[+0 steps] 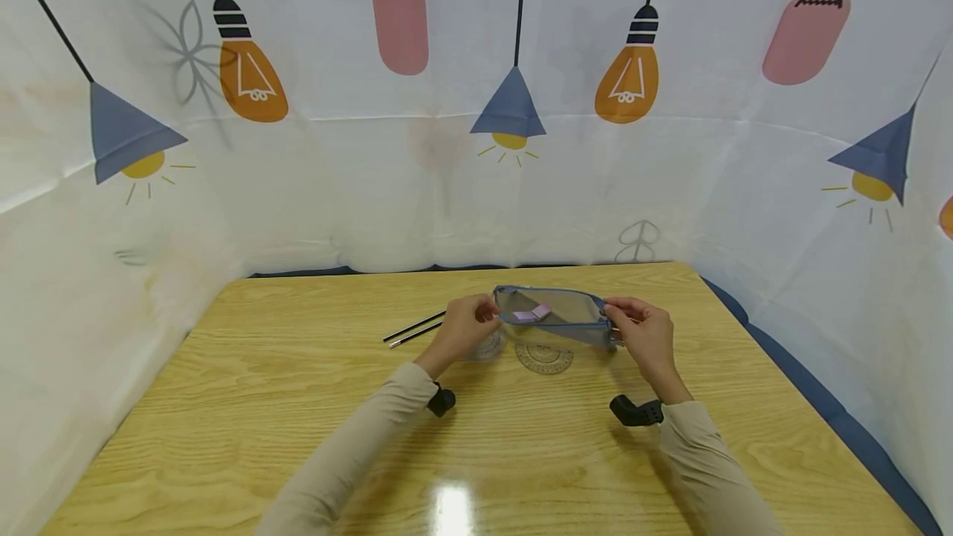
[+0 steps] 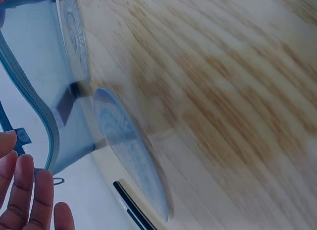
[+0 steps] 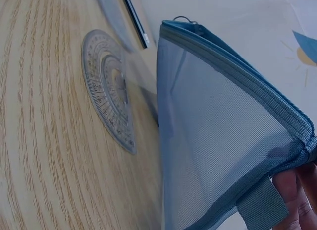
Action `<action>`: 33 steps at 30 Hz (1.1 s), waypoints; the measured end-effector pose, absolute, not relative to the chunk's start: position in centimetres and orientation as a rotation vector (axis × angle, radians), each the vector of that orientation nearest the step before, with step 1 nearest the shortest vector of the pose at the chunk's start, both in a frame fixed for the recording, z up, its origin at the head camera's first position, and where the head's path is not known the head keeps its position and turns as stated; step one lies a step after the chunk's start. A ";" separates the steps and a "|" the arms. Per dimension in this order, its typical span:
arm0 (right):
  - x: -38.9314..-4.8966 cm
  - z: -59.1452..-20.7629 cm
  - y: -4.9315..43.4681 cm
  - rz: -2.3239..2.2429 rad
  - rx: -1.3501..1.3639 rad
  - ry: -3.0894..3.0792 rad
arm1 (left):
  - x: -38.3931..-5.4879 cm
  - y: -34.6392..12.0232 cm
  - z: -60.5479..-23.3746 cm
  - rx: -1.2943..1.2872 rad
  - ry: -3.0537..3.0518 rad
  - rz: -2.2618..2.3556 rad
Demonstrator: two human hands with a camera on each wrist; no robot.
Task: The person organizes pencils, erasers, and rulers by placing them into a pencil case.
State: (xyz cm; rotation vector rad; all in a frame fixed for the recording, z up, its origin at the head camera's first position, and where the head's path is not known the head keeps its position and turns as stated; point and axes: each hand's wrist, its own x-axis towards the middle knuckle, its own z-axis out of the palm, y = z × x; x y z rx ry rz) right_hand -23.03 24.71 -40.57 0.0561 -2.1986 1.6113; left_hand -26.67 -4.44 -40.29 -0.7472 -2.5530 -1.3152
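A blue mesh zip pouch [image 1: 566, 308] is held up between both hands with its zipped mouth spread apart. My left hand [image 1: 469, 327] pinches the rim at its left end, the other fingers loosely extended in the left wrist view. At the opposite end my right hand [image 1: 646, 337] grips the corner, beside a fabric tab [image 3: 263, 204]. Small pinkish erasers [image 1: 532, 314] show within the pouch's outline. Close in front of it a clear protractor [image 1: 544, 358] lies flat on the table. A second round-edged clear protractor [image 2: 131, 145] lies by the left hand, partly covered in the head view.
Two dark pencils [image 1: 414, 327] lie side by side on the wooden table [image 1: 260, 404], left of the pouch. A white curtain [image 1: 357, 189] printed with lamps and bulbs hangs around the table's back and sides.
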 end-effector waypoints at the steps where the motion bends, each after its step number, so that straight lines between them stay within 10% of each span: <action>1: -23.0 -40.6 24.7 1.613 0.052 -2.196 | -26.6 -4.5 -40.3 -0.739 -2.563 -1.299; 33: -22.9 -40.0 24.9 1.710 -0.048 -2.175 | -25.0 -4.8 -41.3 -0.688 -2.913 -0.401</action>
